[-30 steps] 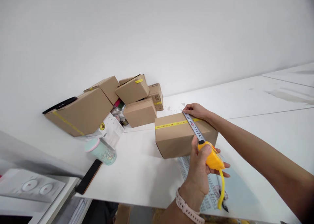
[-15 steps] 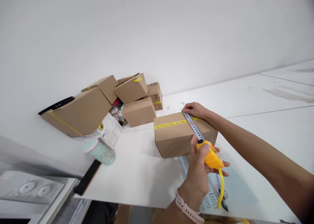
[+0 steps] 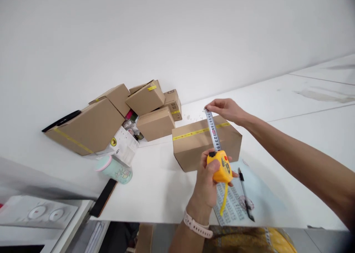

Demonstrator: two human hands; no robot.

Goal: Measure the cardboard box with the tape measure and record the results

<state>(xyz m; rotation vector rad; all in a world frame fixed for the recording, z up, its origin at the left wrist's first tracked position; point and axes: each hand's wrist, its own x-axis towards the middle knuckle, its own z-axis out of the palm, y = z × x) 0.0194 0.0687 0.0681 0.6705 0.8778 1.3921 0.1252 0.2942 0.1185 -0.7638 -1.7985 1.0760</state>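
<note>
Left hand [image 3: 206, 182] clamps the yellow tape measure [image 3: 222, 167]; right hand [image 3: 227, 110] pinches its strip end, over the box [image 3: 191, 147]. Pen [image 3: 245, 199] and sheet [image 3: 263, 197] lie just below the grip; stacked boxes [image 3: 111, 120] and cup [image 3: 115, 169] sit well left.

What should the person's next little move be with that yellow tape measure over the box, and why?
Probably ease the blade back into the yellow tape measure held in the left hand. The right hand pinches the blade's tip above the box, the blade seems lifted off its top, and a pen lies ready on a printed sheet.
</note>
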